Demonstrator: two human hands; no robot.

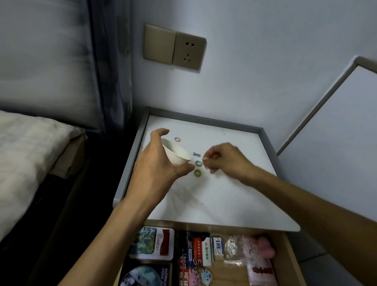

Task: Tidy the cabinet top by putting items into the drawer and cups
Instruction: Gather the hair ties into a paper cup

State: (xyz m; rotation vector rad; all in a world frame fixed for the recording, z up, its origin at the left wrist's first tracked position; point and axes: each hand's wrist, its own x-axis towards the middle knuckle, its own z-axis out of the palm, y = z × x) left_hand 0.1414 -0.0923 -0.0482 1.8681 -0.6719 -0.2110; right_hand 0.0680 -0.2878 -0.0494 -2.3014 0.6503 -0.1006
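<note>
My left hand (160, 163) grips a white paper cup (176, 152), tilted with its mouth toward the right, above the white marble cabinet top (213, 194). My right hand (221, 157) pinches a small pale ring (205, 159) between thumb and fingertips, just right of the cup's mouth. On the top lie a green ring (198, 163), a yellow-green ring (197, 172), a small blue piece (196, 154) and a pinkish ring (177, 139). Below the top the wooden drawer (295, 257) stands pulled out.
The drawer holds card tins (154, 242), small boxes (218, 246), keychain charms (204, 277) and plastic packets (261, 271). A grey raised rim (124, 179) borders the cabinet top. A bed (18, 160) stands at the left, a wall socket (189, 52) above.
</note>
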